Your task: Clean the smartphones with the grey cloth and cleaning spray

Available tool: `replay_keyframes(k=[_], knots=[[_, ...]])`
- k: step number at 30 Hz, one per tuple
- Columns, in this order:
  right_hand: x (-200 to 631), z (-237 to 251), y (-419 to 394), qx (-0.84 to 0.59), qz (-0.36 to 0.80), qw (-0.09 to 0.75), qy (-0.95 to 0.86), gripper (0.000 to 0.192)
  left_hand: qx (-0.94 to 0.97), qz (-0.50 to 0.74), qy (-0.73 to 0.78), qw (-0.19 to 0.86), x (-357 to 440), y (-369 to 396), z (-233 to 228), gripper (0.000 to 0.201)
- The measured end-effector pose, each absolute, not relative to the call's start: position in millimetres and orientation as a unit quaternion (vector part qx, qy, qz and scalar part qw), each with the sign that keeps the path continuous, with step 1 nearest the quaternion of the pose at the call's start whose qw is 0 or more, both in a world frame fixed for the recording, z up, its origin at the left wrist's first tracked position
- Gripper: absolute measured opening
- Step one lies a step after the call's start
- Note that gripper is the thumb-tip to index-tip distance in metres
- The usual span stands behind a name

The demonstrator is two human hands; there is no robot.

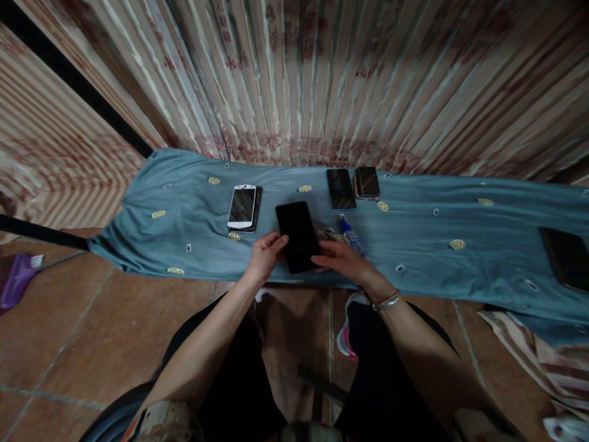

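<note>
Both hands hold one black phone at the near edge of the blue cloth that covers the worktop: the left hand grips its left edge, the right hand its lower right side. Five other phones lie on the cloth: a white one stacked on a dark one, two dark ones side by side at the far edge, and one at far right. One small bottle with a blue cap lies just beside the right hand.
</note>
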State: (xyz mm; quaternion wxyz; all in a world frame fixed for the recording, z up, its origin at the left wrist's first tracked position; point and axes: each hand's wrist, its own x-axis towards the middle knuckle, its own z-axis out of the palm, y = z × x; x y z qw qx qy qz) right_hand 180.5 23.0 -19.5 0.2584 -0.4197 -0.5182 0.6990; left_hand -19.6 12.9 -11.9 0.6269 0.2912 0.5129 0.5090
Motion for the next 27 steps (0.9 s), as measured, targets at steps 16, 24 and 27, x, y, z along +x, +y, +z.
replay_keyframes(k=[16, 24, 27], knots=[[172, -27, 23, -0.459, 0.667, 0.295, -0.507, 0.038, 0.29, 0.541, 0.516, 0.597, -18, 22, -8, 0.035], [163, -20, 17, -0.508, 0.536, 0.34, -0.582, 0.046, 0.288, 0.555, 0.512, 0.589, -15, 26, -8, 0.035], [157, -15, 12, -0.577, 0.436, 0.314, -0.616, 0.052, 0.297, 0.556, 0.514, 0.582, -13, 28, -10, 0.033]])
